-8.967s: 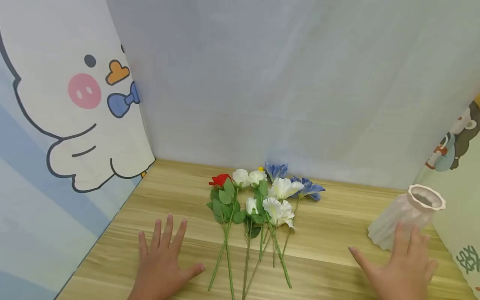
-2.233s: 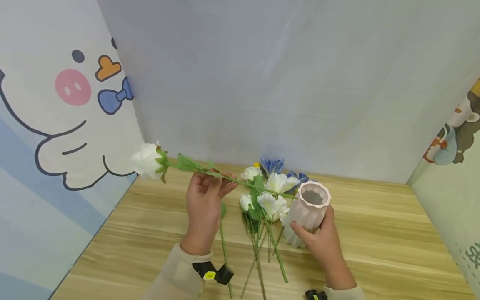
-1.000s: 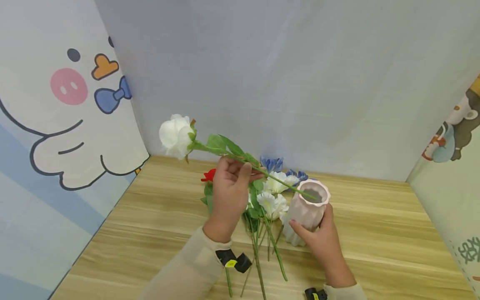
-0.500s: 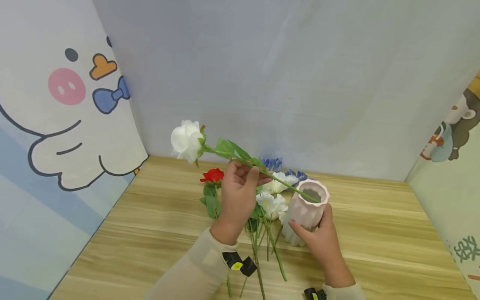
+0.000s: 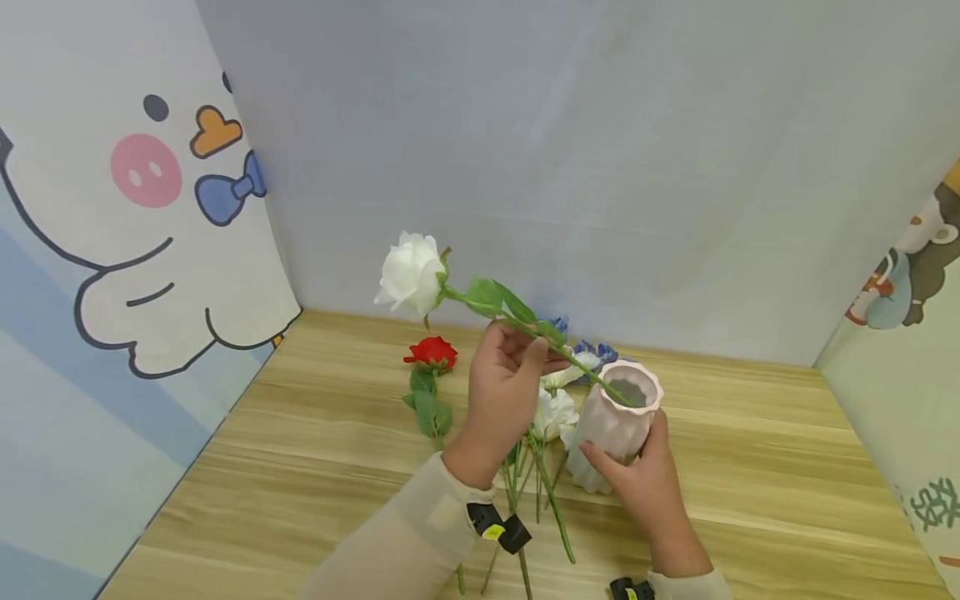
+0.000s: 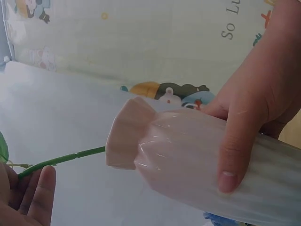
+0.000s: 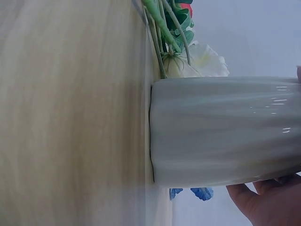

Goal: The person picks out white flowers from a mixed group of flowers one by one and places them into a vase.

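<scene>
My left hand point(image 5: 506, 392) pinches the green stem of a white rose point(image 5: 411, 275) between thumb and fingers. The bloom hangs up and to the left, and the stem slants down to the right. Its lower end is inside the mouth of a pale pink fluted vase point(image 5: 611, 433); how deep it sits is hidden. My right hand point(image 5: 648, 492) grips the vase from the right, with the thumb across its front. In the left wrist view the stem enters the vase rim point(image 6: 124, 134). The right wrist view shows the vase base point(image 7: 162, 134) on the table.
A red rose point(image 5: 431, 353) lies left of my left hand. White flowers point(image 5: 557, 412) and blue flowers point(image 5: 596, 354) lie beside the vase, partly covered, with loose stems toward the front. A grey-white curtain point(image 5: 555, 167) hangs behind the wooden table point(image 5: 300, 458).
The vase came from the far right to beside the flowers, and a white rose was picked up. Over the last second, my left hand moved right with the rose; its stem end stays in the vase mouth.
</scene>
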`<state>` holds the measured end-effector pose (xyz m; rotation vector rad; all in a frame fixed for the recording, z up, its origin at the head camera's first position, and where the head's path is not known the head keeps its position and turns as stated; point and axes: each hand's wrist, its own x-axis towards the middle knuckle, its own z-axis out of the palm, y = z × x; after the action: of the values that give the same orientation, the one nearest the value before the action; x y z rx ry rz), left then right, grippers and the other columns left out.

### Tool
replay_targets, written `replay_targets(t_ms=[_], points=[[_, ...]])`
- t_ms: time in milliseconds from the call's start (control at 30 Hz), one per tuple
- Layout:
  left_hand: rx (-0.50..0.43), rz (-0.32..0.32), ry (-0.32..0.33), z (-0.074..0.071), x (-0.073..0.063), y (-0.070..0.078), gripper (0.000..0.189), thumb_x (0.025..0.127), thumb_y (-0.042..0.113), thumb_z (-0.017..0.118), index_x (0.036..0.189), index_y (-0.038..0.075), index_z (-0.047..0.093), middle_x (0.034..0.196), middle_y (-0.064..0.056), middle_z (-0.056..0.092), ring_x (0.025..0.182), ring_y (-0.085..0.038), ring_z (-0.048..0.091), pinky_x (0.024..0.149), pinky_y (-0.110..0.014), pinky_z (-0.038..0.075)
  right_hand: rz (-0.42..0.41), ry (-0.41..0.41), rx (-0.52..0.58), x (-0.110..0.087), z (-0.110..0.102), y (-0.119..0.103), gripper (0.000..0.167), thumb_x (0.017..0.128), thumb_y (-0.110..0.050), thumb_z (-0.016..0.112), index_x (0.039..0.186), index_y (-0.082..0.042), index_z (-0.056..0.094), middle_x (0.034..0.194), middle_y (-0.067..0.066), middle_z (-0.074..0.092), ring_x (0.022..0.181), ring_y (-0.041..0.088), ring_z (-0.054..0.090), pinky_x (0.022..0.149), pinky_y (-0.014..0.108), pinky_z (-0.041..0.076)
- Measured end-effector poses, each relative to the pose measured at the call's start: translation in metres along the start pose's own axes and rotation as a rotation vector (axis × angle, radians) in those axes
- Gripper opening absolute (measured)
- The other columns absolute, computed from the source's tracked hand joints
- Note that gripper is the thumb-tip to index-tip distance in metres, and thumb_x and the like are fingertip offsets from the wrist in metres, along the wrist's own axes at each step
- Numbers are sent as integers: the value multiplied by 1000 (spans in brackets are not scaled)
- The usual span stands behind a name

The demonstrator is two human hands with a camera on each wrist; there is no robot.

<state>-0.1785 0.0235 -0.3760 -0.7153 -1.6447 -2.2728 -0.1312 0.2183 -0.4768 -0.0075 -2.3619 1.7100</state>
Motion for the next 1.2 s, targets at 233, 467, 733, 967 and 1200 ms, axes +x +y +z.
replay_targets(t_ms=[233,467,733,967,1200], points=[[21,-31,-39,6,1,-2,13,108,6,52,117,-4,50,110,-22,63,98,-39,69,87,-42,59,8,1,10,0,0,1,96,85,-17,87,156,-13,23,146,18,44,130,38,49,102,60,43],[73,-74,-53,16,-3,-8,9,108,4,53,113,-3,53,111,-20,64,97,-35,70,86,-39,60,-4,10,6,0,-1,1,94,85,-14,87,154,-9,24,144,20,45,129,38,50,102,60,43],[174,-78,19,30,-5,-14,9,103,5,59,99,-3,61,97,-14,69,84,-26,73,78,-42,61,-24,28,-5,1,1,2,90,84,-12,87,151,-6,28,141,19,49,124,34,53,100,57,45],[254,-65,6,27,-3,-15,9,102,9,62,102,1,65,95,-10,68,86,-26,72,77,-32,60,-21,36,-26,1,2,1,89,83,-13,87,151,-5,28,139,20,51,122,34,54,99,56,45],[329,-57,-15,27,2,-13,13,102,13,62,103,2,69,94,-6,70,89,-16,69,82,-30,57,-17,38,-22,-1,2,-1,91,84,-12,86,152,-6,27,139,21,50,122,35,54,100,55,45]])
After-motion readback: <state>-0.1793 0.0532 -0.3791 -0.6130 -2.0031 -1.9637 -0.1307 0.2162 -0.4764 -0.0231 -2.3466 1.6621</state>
